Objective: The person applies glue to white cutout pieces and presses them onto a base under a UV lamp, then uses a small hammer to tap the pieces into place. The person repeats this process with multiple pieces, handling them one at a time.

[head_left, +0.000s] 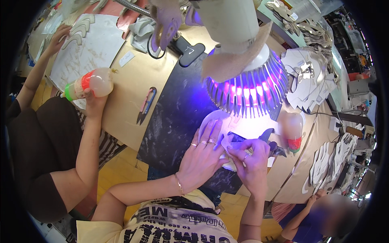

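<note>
Under a glowing violet-pink lamp (249, 91) with metal fins, both my hands work on a pale cut piece of material (213, 117) over the black mat (170, 121). My left hand (201, 158), with rings on it, lies on the piece with its fingers stretched out. Beside it, my right hand (252, 164) is closed, thumb and fingers pinching an edge of the piece. Dark strips (266, 135) stick out just beyond my right fingers. The exact outline of the piece is partly hidden by my hands.
Orange-handled snips (146, 106) lie left of the mat. A co-worker's hand (96, 99) at left grips a squeeze bottle (97, 83). Another bottle (291, 127) stands right of the lamp. Stacked cut pieces (310, 77) lie at right; another person (304, 222) sits lower right.
</note>
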Motion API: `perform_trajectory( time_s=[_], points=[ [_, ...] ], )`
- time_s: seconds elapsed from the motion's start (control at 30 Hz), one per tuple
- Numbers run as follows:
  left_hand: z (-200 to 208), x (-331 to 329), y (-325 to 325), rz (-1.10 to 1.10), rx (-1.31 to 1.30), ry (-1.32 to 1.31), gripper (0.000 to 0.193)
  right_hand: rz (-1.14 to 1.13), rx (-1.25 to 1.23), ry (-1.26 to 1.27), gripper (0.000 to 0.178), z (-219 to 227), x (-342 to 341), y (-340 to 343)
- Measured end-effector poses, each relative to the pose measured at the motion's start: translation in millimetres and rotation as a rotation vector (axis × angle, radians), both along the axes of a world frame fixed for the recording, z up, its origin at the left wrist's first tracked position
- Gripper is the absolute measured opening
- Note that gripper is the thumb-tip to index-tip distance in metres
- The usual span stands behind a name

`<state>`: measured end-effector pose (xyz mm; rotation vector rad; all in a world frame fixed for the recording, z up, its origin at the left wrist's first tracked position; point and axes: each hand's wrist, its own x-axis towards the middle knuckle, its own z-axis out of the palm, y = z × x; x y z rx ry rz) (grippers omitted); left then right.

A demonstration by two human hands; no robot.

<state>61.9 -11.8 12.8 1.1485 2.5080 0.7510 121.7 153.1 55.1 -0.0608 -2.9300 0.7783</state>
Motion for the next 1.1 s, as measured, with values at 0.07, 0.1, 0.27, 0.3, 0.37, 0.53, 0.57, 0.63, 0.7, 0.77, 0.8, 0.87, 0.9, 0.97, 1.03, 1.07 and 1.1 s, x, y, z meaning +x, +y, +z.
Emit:
perform_trajectory(
  time_s=[0.07,0.1,0.27,0.3,0.37,0.53,0.57,0.63,0.7,0.77,0.8,0.87,0.9,0.97,1.03,1.07,1.1],
  points=[
    [-1.3,-1.5,-1.5,-0.026,0.002,-0.028,0.066,-0.058,0.065,0.003,0.023,-0.6,-0.3,-2.9],
    [-2.4,-2.4,-2.3,-0.025,0.020,-0.015,0.066,-0.078,0.107,0.007,0.023,-1.2,-0.7,-4.3],
    [-3.3,-6.3,-8.3,-0.065,0.091,-0.047,0.066,-0.149,0.355,-0.128,0.027,-0.7,-7.5,-6.7],
    [-2.7,-7.5,-9.7,-0.072,0.096,-0.057,0.067,-0.149,0.388,-0.178,0.029,0.3,-9.8,-6.9],
    [-1.8,-9.5,-11.1,-0.064,0.120,-0.063,0.067,-0.174,0.384,-0.159,0.025,0.4,-15.6,-8.4],
    [-1.9,-10.4,-10.3,-0.047,0.136,-0.054,0.069,-0.222,0.302,-0.104,0.016,-4.5,-26.6,-11.7],
    [-2.2,-10.1,-10.3,-0.046,0.129,-0.057,0.068,-0.226,0.289,-0.106,0.015,-6.3,-27.8,-11.6],
    [-2.7,-9.0,-10.5,-0.045,0.115,-0.058,0.068,-0.231,0.277,-0.108,0.015,-9.9,-29.1,-10.6],
    [-2.7,-8.0,-10.5,-0.042,0.104,-0.060,0.067,-0.234,0.275,-0.107,0.014,-13.4,-29.8,-8.9],
    [-2.6,-7.6,-10.4,-0.048,0.090,-0.048,0.067,-0.228,0.271,-0.078,0.016,-16.7,-30.6,-7.7],
    [-2.5,-7.5,-10.2,-0.051,0.084,-0.045,0.067,-0.227,0.265,-0.065,0.018,-18.0,-31.0,-7.2],
    [-2.4,-7.2,-9.9,-0.051,0.073,-0.048,0.067,-0.220,0.254,-0.080,0.016,-19.1,-30.7,-6.2],
    [-2.5,-6.9,-9.7,-0.051,0.067,-0.050,0.067,-0.217,0.247,-0.089,0.015,-19.5,-30.7,-5.8],
    [-2.7,-6.0,-9.3,-0.046,0.061,-0.036,0.068,-0.206,0.239,-0.091,0.015,-20.1,-30.8,-5.1],
    [-3.1,-5.5,-9.0,-0.040,0.058,-0.026,0.069,-0.199,0.235,-0.085,0.015,-20.2,-30.6,-4.7],
    [-3.2,-5.4,-9.0,-0.036,0.058,-0.024,0.069,-0.197,0.235,-0.079,0.015,-20.1,-30.2,-4.8],
    [-3.0,-5.3,-8.8,-0.034,0.051,-0.031,0.069,-0.193,0.231,-0.071,0.015,-20.1,-29.7,-5.0]
  ],
)
